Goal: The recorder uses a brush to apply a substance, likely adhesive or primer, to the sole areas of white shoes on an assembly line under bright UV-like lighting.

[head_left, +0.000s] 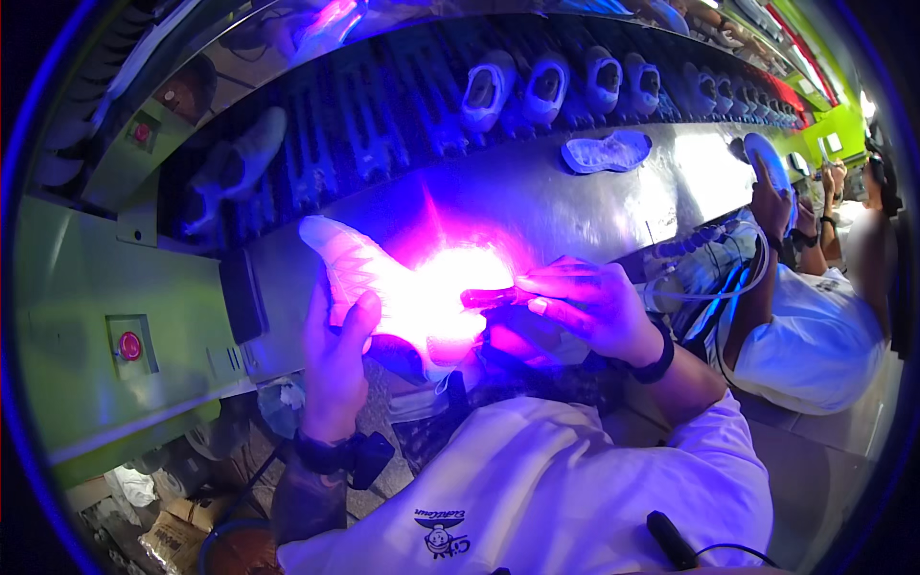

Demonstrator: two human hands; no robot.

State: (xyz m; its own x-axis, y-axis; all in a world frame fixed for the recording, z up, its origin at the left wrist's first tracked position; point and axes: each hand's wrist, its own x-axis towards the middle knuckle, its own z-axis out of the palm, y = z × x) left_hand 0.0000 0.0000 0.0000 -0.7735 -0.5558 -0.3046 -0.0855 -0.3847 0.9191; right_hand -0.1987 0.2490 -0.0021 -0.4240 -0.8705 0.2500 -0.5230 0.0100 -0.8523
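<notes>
A white lace-up shoe (pixel 350 254) lies tilted in front of me, its toe pointing to the far left. My left hand (pixel 337 350) is closed around its near side, the thumb pressed on the edge. My right hand (pixel 589 302) pinches a slim, dark stick-shaped tool (pixel 491 298) between fingertips and thumb, its tip at the heel end of the shoe. A glaring pink and violet glow (pixel 465 273) washes out that end, so the contact between tool and shoe is hidden. I cannot tell where the light comes from.
Behind a metal worktop (pixel 479 182) runs a dark rack conveyor (pixel 383 105) with several white shoes (pixel 489 91). A loose pale sole (pixel 607 151) rests on the worktop. At left stands a green machine panel with a red button (pixel 129 346). A co-worker (pixel 805 326) handles a sole at right.
</notes>
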